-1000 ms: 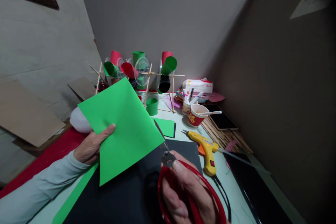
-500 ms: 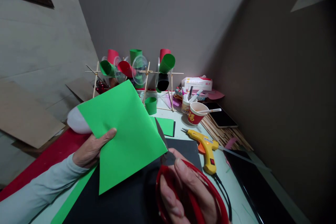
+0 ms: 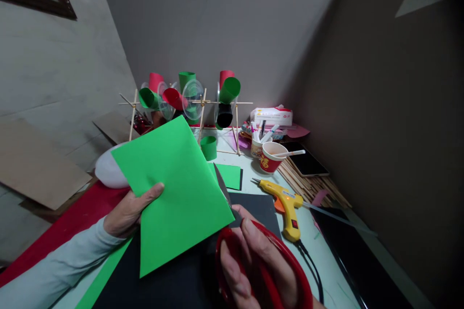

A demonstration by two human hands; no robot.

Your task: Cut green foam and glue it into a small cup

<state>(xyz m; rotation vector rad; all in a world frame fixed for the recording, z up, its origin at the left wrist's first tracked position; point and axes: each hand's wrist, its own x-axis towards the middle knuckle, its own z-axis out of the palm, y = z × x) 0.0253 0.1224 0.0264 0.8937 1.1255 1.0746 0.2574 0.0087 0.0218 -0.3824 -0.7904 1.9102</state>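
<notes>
My left hand (image 3: pixel 128 212) pinches the left edge of a green paper sheet (image 3: pixel 174 188), thumb on top, holding it tilted above the table. My right hand (image 3: pixel 253 265) is closed through the red handles of a pair of scissors (image 3: pixel 253 270). The dark blades (image 3: pixel 224 190) lie along the sheet's right edge. Under both hands lies a black sheet (image 3: pixel 181 275) on the table.
A yellow glue gun (image 3: pixel 286 203) lies right of the scissors, its cord running toward me. Behind it stand a red paper cup (image 3: pixel 270 158), a cup of markers (image 3: pixel 258 142), wooden sticks (image 3: pixel 308 186), a phone (image 3: pixel 306 164), and a stick frame with paper cones (image 3: pixel 188 96). A smaller green piece (image 3: pixel 229 175) lies nearby.
The green sheet and my left hand have shifted slightly down and right. The scissor blades have moved further along the sheet's right edge.
</notes>
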